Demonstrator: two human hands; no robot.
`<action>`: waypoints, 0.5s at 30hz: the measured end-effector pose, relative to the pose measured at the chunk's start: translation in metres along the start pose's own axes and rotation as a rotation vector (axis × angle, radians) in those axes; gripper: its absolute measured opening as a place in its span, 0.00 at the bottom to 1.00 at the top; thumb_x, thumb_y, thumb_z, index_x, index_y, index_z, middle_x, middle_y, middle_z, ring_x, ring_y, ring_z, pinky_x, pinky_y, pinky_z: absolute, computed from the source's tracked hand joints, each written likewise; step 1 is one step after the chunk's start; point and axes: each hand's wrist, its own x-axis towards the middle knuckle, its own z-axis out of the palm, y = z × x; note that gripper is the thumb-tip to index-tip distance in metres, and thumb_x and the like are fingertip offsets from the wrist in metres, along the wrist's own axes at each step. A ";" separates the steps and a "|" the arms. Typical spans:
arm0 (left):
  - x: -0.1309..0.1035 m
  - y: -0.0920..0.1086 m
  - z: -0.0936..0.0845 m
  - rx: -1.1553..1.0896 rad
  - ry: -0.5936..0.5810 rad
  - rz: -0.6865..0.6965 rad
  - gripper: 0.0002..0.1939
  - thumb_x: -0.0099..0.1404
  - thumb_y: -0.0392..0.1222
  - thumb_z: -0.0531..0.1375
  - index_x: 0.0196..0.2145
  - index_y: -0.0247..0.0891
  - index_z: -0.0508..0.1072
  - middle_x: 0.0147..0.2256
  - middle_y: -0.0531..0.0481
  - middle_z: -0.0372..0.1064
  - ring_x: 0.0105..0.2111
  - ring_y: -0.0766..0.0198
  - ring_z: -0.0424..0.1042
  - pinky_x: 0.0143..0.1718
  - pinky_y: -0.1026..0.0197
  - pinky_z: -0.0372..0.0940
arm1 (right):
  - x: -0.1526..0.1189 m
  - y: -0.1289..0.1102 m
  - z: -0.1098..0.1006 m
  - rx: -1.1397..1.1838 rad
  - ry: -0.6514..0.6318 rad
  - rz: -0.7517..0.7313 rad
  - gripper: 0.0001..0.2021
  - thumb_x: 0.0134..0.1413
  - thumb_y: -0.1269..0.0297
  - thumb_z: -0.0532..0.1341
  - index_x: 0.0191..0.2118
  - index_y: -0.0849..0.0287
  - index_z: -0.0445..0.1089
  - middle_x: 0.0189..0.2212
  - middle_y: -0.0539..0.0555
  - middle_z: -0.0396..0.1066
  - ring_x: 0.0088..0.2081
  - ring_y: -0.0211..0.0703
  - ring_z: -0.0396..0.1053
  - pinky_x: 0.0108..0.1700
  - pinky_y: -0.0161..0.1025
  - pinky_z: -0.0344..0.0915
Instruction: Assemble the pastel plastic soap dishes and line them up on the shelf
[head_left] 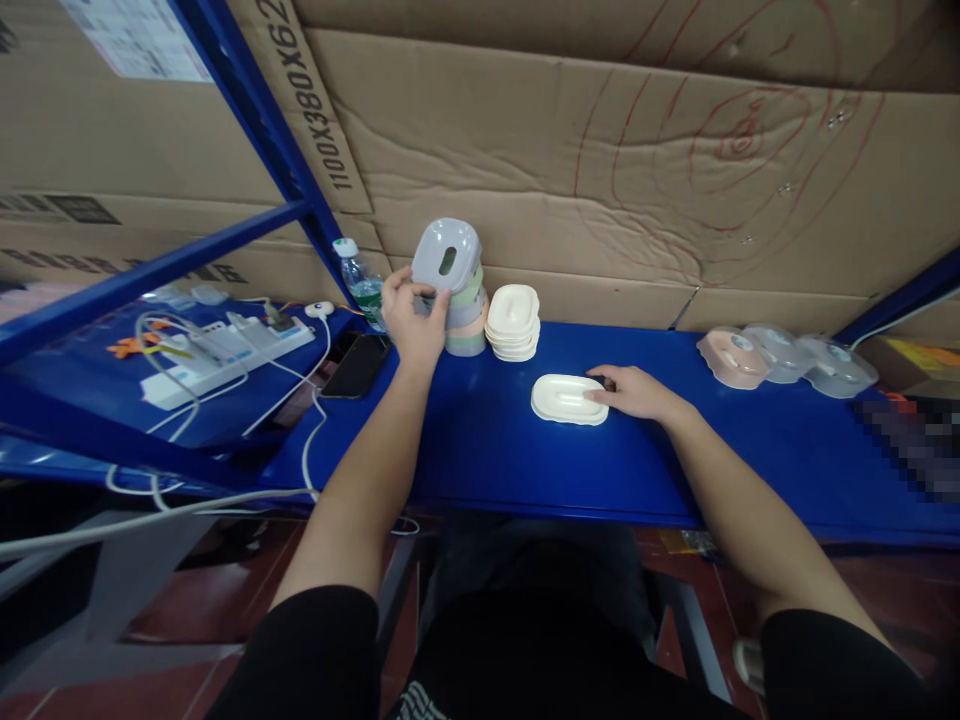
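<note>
My left hand point(414, 318) grips the near edge of a grey lid-like piece with an oval slot point(448, 256), tilted at the top of a stack of pastel pieces point(466, 328). Just right of that stack stands a shorter pile of cream trays point(514, 318). One more cream tray point(568, 399) lies on the blue table in front of me. My right hand point(631, 391) pinches the right end of this tray, thumb on top and the other fingers at its far side.
At the right, covered containers point(733, 357) sit near the back of the blue table point(487, 460). A bottle point(361, 282), a dark phone point(357, 366) and a power strip point(225, 362) with cables are on the left. Cardboard point(525, 150) stands behind, beside a blue frame post.
</note>
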 end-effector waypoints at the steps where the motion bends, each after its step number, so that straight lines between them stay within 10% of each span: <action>1: 0.000 0.000 0.000 0.010 0.005 0.007 0.11 0.66 0.47 0.68 0.43 0.42 0.74 0.59 0.40 0.67 0.64 0.48 0.67 0.66 0.43 0.62 | 0.000 0.000 0.000 0.001 0.003 0.000 0.27 0.67 0.47 0.62 0.62 0.58 0.73 0.40 0.58 0.82 0.40 0.51 0.78 0.40 0.41 0.67; 6: -0.003 0.004 0.000 0.064 -0.075 -0.005 0.27 0.62 0.50 0.71 0.56 0.43 0.73 0.66 0.37 0.62 0.67 0.42 0.64 0.68 0.37 0.57 | 0.001 0.003 0.002 0.005 0.009 -0.008 0.27 0.67 0.46 0.62 0.62 0.59 0.73 0.39 0.57 0.81 0.39 0.50 0.78 0.39 0.41 0.65; 15: 0.000 0.000 0.004 0.015 -0.027 -0.010 0.14 0.61 0.48 0.72 0.41 0.41 0.74 0.64 0.38 0.65 0.66 0.43 0.65 0.68 0.38 0.57 | 0.001 0.004 0.004 0.012 0.018 -0.003 0.27 0.67 0.46 0.63 0.62 0.59 0.73 0.39 0.58 0.81 0.39 0.50 0.78 0.38 0.41 0.66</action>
